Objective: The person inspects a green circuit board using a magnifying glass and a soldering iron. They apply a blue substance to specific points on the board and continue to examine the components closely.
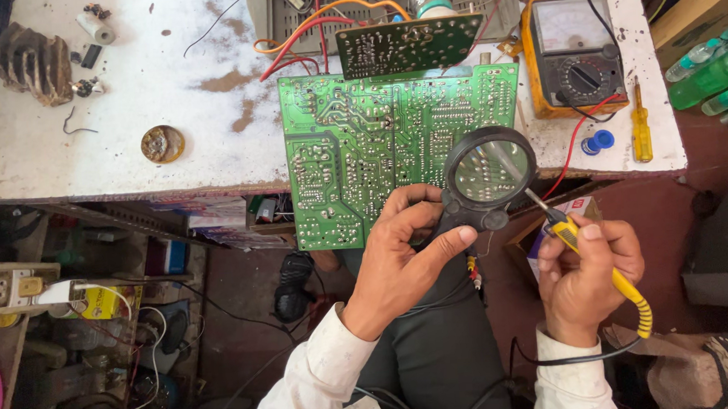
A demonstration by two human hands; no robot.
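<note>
From the head camera, the left hand point(402, 257) is closed around the handle of a black magnifying glass point(490, 173), holding its lens over the lower right part of a green circuit board point(360, 145) that overhangs the edge of the white desk point(120, 136). The right hand point(591, 278) grips a yellow soldering iron point(594, 261), its tip reaching under the lens. An orange multimeter point(574, 53) sits just right of the board.

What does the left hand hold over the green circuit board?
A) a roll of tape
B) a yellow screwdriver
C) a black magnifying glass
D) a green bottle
C: the left hand grips the handle of a black round magnifying glass over the lower right part of the green circuit board, while the right hand holds a yellow-handled soldering iron.
</note>
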